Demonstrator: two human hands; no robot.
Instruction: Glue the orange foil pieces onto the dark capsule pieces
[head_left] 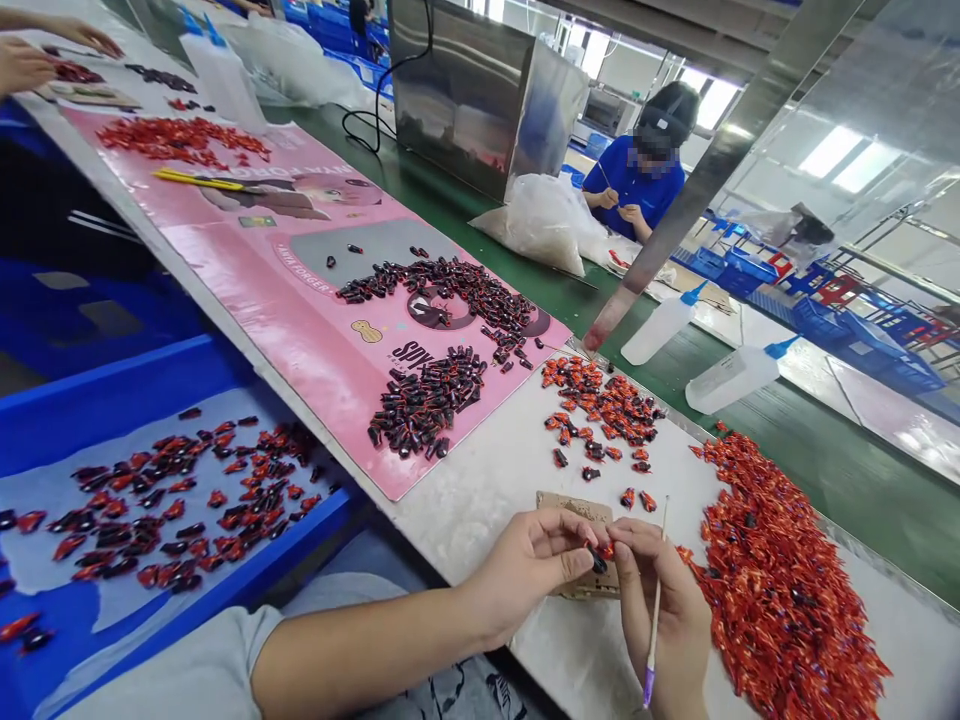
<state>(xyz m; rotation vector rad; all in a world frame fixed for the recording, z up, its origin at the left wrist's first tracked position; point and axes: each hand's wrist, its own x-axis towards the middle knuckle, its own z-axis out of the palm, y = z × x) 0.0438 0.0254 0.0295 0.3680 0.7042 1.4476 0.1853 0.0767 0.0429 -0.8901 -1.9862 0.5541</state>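
Close together above the table's near edge, my left hand (529, 565) and my right hand (671, 600) meet at the fingertips. Pinched between them is a small black-and-red plastic part (598, 562), partly covered by the fingers. My right hand also keeps hold of a thin stick (655, 620) with a purple end, which runs upright across the palm. Under the hands lies a small brown cardboard piece (562, 505). Beyond it are scattered red-and-black parts (600, 400). A large heap of red pieces (780, 590) lies to the right of my right hand.
Piles of black parts (431, 400) lie on a pink printed mat (285, 340). At the left, a blue tray (187, 350) holds red-and-black parts. White bottles (660, 325) stand beyond a metal post (675, 215). A co-worker (649, 165) sits across; another person's hands (75, 35) are far left.
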